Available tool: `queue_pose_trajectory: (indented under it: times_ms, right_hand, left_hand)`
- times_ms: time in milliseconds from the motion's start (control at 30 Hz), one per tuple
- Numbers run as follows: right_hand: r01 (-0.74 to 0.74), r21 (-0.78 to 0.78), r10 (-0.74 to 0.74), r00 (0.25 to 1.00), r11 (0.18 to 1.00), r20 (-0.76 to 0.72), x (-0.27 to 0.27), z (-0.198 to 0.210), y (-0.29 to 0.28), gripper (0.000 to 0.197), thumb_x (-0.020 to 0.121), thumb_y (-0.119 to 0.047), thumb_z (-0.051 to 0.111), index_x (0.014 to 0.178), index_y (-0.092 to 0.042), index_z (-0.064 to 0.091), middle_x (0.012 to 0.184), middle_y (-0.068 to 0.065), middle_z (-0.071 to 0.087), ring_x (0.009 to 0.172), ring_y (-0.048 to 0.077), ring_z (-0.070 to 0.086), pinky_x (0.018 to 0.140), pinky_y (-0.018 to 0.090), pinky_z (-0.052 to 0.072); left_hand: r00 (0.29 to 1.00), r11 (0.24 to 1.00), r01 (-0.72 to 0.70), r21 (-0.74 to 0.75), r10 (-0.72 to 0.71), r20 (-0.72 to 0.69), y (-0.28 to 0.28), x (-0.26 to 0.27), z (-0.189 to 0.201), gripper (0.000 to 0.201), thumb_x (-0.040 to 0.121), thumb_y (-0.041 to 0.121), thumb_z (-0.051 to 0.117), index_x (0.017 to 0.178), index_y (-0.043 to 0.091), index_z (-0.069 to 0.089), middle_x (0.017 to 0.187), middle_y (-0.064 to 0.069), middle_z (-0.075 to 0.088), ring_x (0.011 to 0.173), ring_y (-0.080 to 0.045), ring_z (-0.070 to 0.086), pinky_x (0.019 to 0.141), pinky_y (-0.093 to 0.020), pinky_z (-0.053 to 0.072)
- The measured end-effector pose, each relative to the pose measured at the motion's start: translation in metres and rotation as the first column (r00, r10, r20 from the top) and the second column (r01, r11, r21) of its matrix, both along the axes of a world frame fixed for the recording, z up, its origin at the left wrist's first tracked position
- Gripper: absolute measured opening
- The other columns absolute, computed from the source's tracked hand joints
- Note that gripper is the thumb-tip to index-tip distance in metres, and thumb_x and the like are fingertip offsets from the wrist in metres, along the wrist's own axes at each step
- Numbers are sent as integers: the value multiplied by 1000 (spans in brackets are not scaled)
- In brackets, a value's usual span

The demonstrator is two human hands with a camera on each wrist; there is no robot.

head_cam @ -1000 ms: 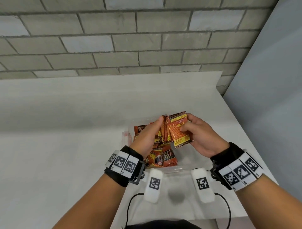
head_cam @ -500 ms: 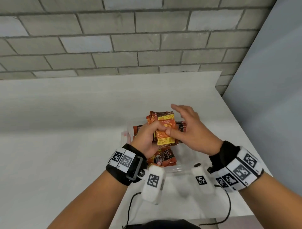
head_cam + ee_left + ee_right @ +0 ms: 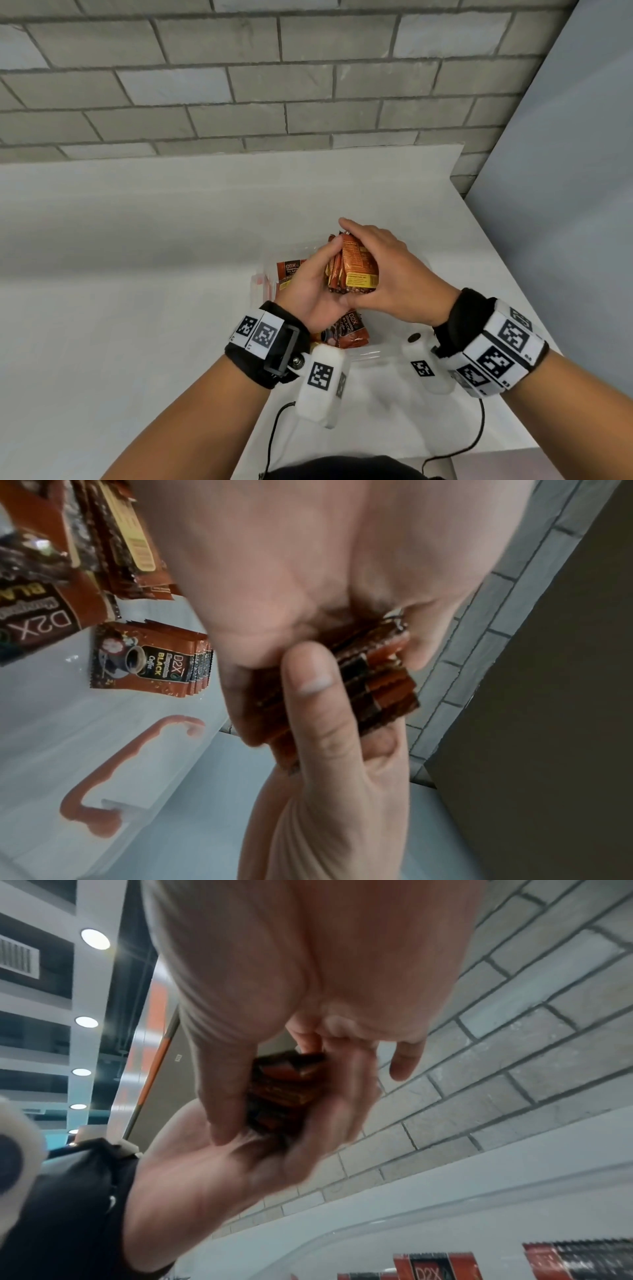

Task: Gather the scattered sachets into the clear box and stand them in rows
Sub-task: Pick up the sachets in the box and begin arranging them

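A stack of sachets (image 3: 352, 270), orange-brown with yellow label panels, is held upright between both hands above the clear box (image 3: 262, 291), which sits on the white table (image 3: 137, 274) near its right edge. The left hand (image 3: 315, 284) cups the stack from the left, its fingers (image 3: 330, 251) curled against the packets' edges; in the left wrist view its thumb (image 3: 318, 696) presses across the stack's end. The right hand (image 3: 390, 274) closes over the stack from the right and top, fingers (image 3: 356, 226) wrapped along the far edge, thumb low on the near side. The right wrist view is blurred, but the packets seem squeezed together between the two palms. Inside the box, a bundle of sachets marked "D2X Black Coffee" (image 3: 150, 661) stands on edge against the bottom, and further sachets (image 3: 349, 334) lie below the wrists at the box's near side, with another (image 3: 287, 274) visible to the left of the left hand. A red latch (image 3: 113, 772) shows on the box's wall. Behind the table rises a grey brick wall (image 3: 239, 85), and a plain grey panel (image 3: 565, 205) stands on the right.
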State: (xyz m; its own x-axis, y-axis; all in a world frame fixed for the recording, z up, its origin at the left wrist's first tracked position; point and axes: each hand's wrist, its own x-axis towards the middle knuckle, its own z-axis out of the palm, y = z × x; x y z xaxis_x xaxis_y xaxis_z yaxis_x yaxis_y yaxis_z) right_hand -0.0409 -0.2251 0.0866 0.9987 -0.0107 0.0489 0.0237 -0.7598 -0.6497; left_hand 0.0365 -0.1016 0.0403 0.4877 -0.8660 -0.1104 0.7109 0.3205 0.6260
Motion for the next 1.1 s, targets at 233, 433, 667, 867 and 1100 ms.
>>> queue_pose_trajectory:
  times_ms: [233, 433, 667, 867, 1100]
  right_hand:
    - [22, 69, -23, 1000, 997, 5, 3, -6, -2, 108, 64, -30, 86, 149, -24, 20, 145, -3, 40, 129, 9, 41, 112, 40, 32]
    - [23, 57, -21, 999, 998, -29, 3, -15, 2, 102, 67, -28, 84, 148, -26, 23, 141, -4, 41, 126, 9, 40, 110, 39, 34]
    - [28, -13, -28, 999, 1000, 15, 6, -16, 4, 94, 66, -32, 83, 143, -25, 32, 136, -5, 46, 122, 10, 43, 107, 40, 35]
    - [25, 80, -21, 998, 996, -55, 5, -21, 6, 105, 64, -42, 84, 148, -31, 22, 136, -12, 39, 126, 6, 34, 109, 27, 28]
    - [156, 367, -152, 988, 917, -41, 0, -31, -3, 67, 80, -46, 67, 139, -31, 38, 121, -7, 52, 111, 11, 53, 88, 27, 48]
  left_hand:
    - [987, 991, 3, 132, -24, 157, 0, 2, 4, 94, 63, 47, 84, 134, 3, 42, 109, -11, 68, 104, -21, 66, 81, -30, 55]
    - [987, 993, 7, 118, -26, 160, -1, 4, 2, 82, 51, 43, 91, 115, 6, 55, 97, -10, 70, 93, -20, 69, 78, -29, 56]
    - [993, 985, 8, 170, -28, 115, -1, 5, -1, 32, 63, 36, 87, 88, 18, 78, 88, -5, 72, 85, -16, 70, 78, -30, 56]
    - [999, 975, -20, 223, 9, 52, 5, 5, -2, 15, 79, 1, 53, 81, 9, 66, 71, -6, 66, 66, -16, 65, 61, -25, 53]
    - [998, 990, -41, 138, 34, 54, 23, 10, -14, 58, 70, 7, 61, 127, 16, 59, 103, -12, 69, 85, -24, 68, 66, -36, 57]
